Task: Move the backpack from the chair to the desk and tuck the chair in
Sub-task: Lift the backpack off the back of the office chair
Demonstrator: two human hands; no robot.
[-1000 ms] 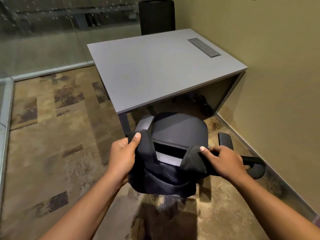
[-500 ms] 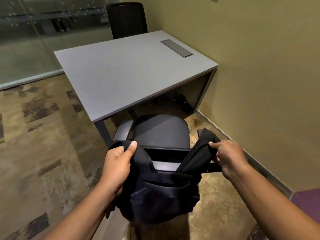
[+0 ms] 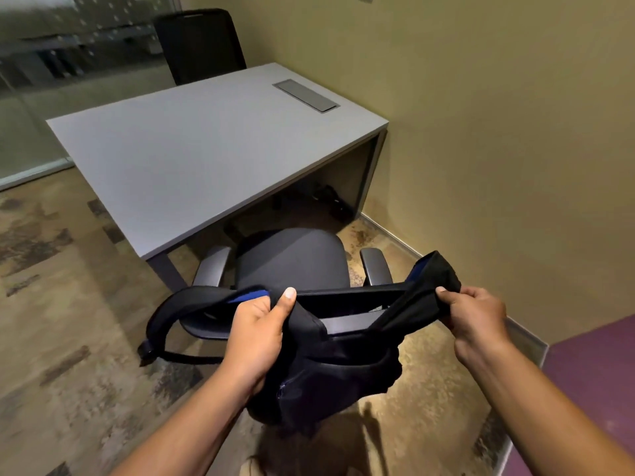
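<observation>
The black backpack [image 3: 330,376] hangs behind the backrest of the grey office chair [image 3: 292,259], held up by its two shoulder straps. My left hand [image 3: 256,331] grips the left strap, whose loose end loops out to the left. My right hand [image 3: 476,316] is closed on the right strap, pulled out to the right. The chair's seat is bare and faces the grey desk [image 3: 192,152], its front edge just under the desk's near edge. The desk top is bare except for a flush cable hatch [image 3: 305,95].
A second dark chair [image 3: 199,46] stands behind the desk's far side. A yellow wall [image 3: 498,132] runs along the right, close to the desk and chair. A glass partition [image 3: 51,80] closes the left back. Patterned carpet [image 3: 62,321] lies open on the left.
My hands have drawn the straps wider apart, the right one further to the right. The left strap's loop now swings out to the left. The view has shifted slightly.
</observation>
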